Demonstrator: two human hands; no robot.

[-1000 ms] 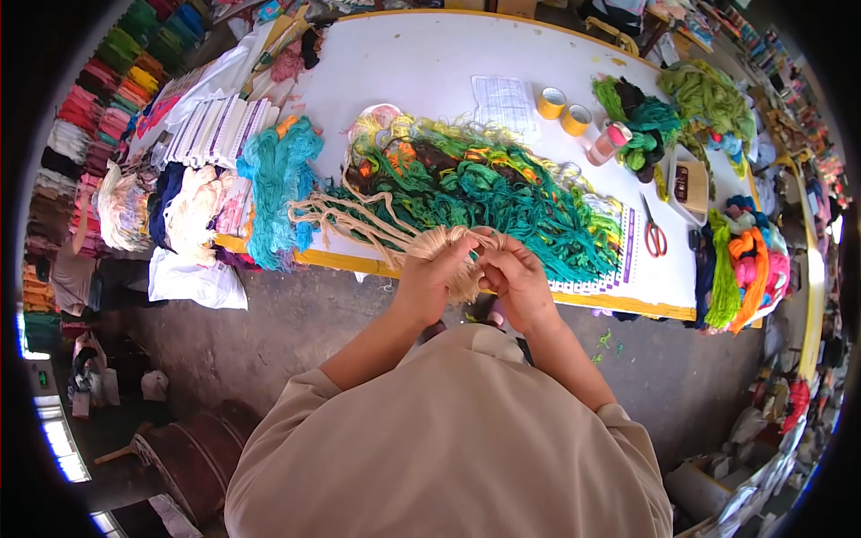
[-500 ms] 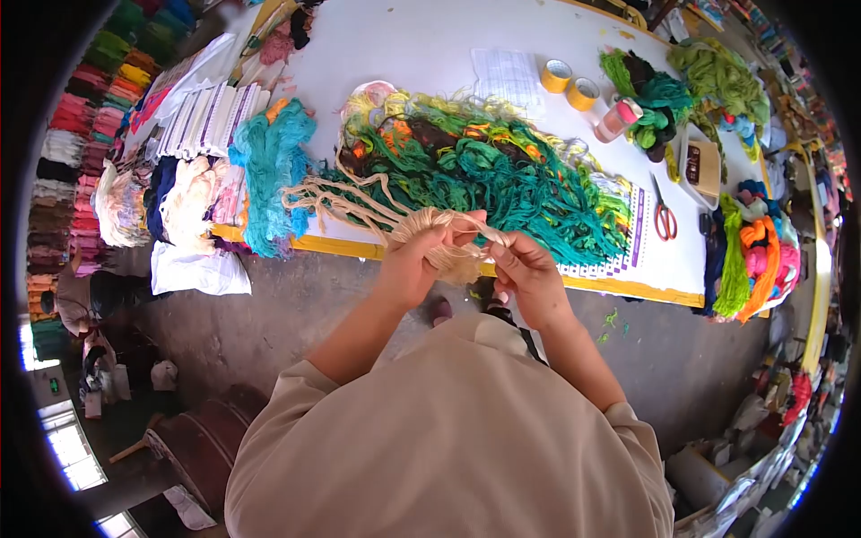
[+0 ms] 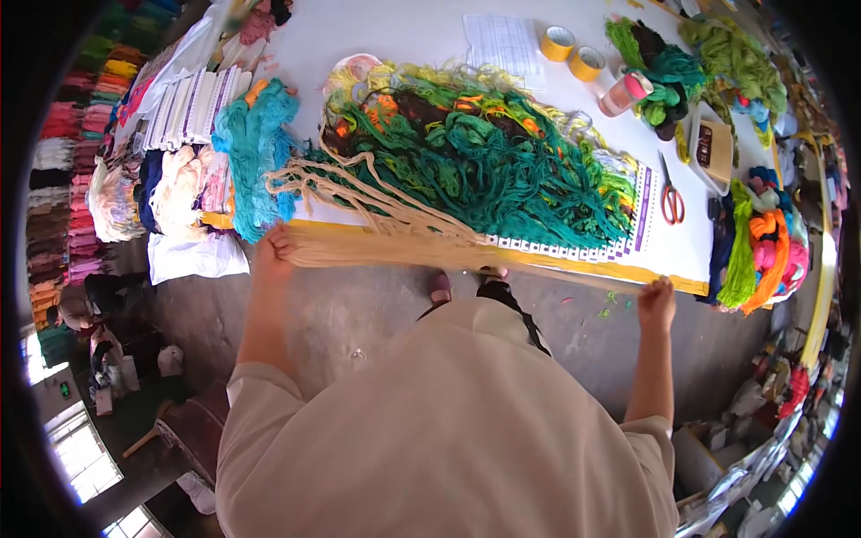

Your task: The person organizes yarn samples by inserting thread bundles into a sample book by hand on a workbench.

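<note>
Head view: both hands' fingers closed on beige yarn bundle stretched along table edge; scissors, 2 tape rolls behind.

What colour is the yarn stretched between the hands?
Pale beige yarn, clearest in the head view.

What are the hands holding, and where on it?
Beige yarn, stretched between them: the left hand grips the thick bunch end, the right hand the thin end.
</note>
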